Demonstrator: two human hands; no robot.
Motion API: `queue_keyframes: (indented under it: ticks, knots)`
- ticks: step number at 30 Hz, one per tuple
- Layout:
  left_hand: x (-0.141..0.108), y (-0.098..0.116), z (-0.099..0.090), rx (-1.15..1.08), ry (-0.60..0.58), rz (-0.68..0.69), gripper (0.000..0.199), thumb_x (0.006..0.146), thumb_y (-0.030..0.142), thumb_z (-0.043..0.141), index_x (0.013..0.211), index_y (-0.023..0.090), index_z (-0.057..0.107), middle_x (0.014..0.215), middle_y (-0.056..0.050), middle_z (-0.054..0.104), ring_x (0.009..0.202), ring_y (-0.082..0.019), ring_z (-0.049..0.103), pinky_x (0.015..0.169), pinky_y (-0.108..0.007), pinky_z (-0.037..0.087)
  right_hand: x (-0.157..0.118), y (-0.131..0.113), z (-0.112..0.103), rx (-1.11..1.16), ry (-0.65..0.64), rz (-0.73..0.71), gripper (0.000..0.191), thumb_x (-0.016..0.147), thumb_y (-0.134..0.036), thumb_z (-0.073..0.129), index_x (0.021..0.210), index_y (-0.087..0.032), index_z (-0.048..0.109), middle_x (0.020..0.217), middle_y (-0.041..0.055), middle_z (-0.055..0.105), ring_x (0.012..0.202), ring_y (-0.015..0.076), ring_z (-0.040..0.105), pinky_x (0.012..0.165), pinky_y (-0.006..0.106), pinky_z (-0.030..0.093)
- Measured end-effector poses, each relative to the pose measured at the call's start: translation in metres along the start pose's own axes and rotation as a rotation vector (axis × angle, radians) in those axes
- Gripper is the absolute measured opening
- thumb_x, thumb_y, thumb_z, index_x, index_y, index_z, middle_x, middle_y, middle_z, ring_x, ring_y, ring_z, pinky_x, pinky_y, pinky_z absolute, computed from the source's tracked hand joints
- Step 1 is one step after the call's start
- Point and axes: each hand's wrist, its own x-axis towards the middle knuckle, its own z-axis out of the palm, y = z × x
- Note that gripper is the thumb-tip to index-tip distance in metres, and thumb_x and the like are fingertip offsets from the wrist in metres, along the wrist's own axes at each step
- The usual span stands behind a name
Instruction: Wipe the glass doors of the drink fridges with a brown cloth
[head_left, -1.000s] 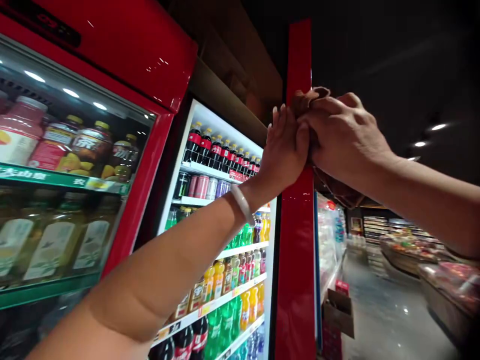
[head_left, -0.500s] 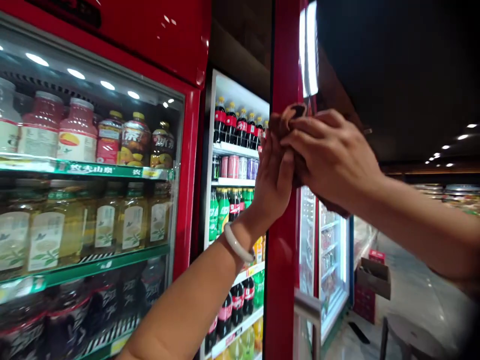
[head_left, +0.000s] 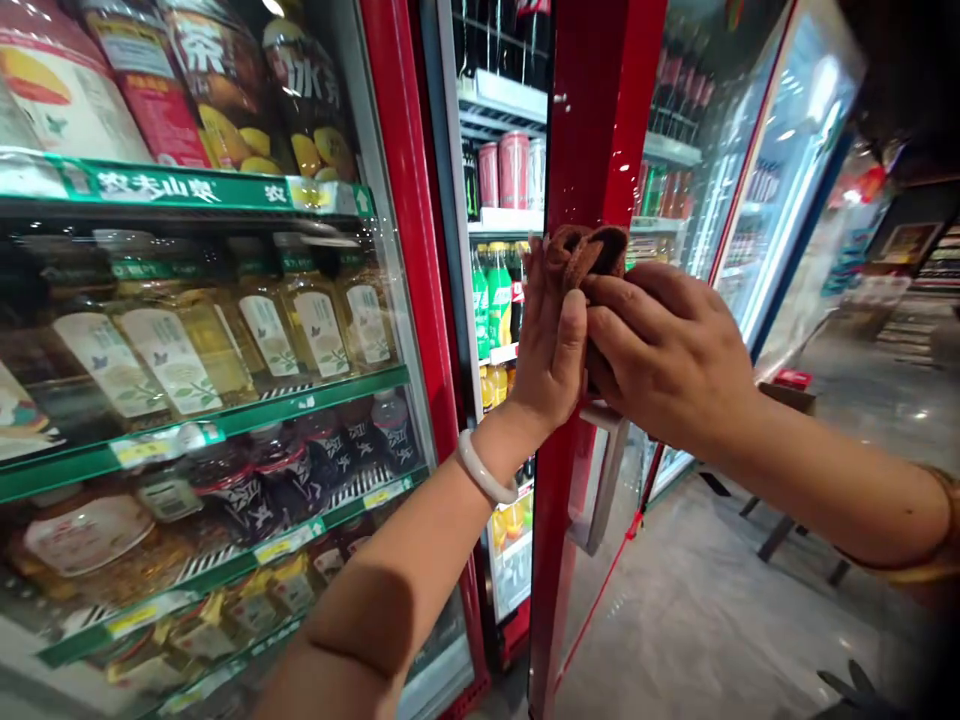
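A brown cloth [head_left: 589, 255], bunched and folded, lies against the red frame of an open fridge door [head_left: 592, 130]. My right hand [head_left: 667, 340] has its fingers curled over the cloth and presses it to the frame. On the door's left edge, my left hand [head_left: 551, 345] lies flat with fingers pointing up and the thumb beside the cloth. A white bangle [head_left: 486, 468] circles my left wrist. Just below the hands is the door's grey metal handle [head_left: 600, 490]. Part of the cloth is hidden under my right fingers.
To the left stands a closed red drinks fridge [head_left: 420, 250] with several shelves of bottles. Behind the open door, a lit fridge holds cans [head_left: 514, 170] and green bottles [head_left: 491, 295]. A red cord [head_left: 600, 595] hangs from the door area, and a stool [head_left: 780, 535] stands on the grey floor.
Both hands have moved down the door frame with the cloth, closer to the handle. My view has tilted downward, showing more floor and lower shelves.
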Motion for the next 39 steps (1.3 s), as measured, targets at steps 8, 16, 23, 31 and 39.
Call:
queue_keyframes:
  ticks: [8,16,23,31,39]
  knots:
    - [-0.103,-0.047,-0.024,0.128,-0.082,-0.102,0.076,0.107,0.064,0.012,0.164,0.02,0.034,0.175,-0.011,0.029,0.166,-0.022,0.016,0.138,-0.047,0.01,-0.055,-0.067,0.043,0.134,-0.033,-0.04,0.013,0.097,-0.025,0.064,0.106,-0.017,0.07,0.127,0.008,0.073,0.122,0.0296,0.06,0.085,0.041,0.048]
    - [-0.148,-0.08,-0.023,0.358,-0.064,-0.184,0.076,0.107,0.063,0.014,0.17,0.02,0.014,0.18,-0.01,0.011,0.167,-0.023,-0.002,0.138,-0.05,0.005,-0.076,-0.108,0.116,0.531,0.179,0.159,0.017,0.104,-0.018,0.052,0.113,-0.016,0.066,0.117,0.0103,0.075,0.119,0.0159,0.066,0.117,0.041,0.045]
    - [-0.19,-0.119,-0.021,0.487,-0.045,-0.425,0.082,0.107,0.062,0.023,0.168,0.007,0.016,0.177,-0.021,0.008,0.166,-0.028,0.004,0.136,-0.052,0.016,-0.093,-0.14,0.172,0.667,0.186,0.279,0.02,0.104,-0.024,0.051,0.113,-0.02,0.068,0.114,0.0086,0.076,0.12,0.0172,0.068,0.114,0.041,0.054]
    - [-0.209,-0.157,-0.008,0.473,0.023,-0.377,0.079,0.107,0.058,0.036,0.168,0.01,0.02,0.174,-0.024,0.02,0.164,-0.034,0.019,0.132,-0.062,0.027,-0.103,-0.141,0.183,0.721,0.102,0.343,0.037,0.104,-0.026,0.051,0.14,-0.023,0.059,0.129,0.0068,0.074,0.129,0.0158,0.065,0.121,0.041,0.051]
    - [-0.189,-0.14,-0.006,0.432,0.053,-0.24,0.072,0.109,0.055,0.027,0.17,0.022,0.006,0.179,-0.012,-0.003,0.166,-0.03,-0.002,0.135,-0.06,0.009,-0.117,-0.15,0.179,0.774,0.092,0.512,0.021,0.102,-0.03,0.055,0.12,-0.024,0.066,0.13,0.0082,0.073,0.132,0.0198,0.063,0.117,0.043,0.053]
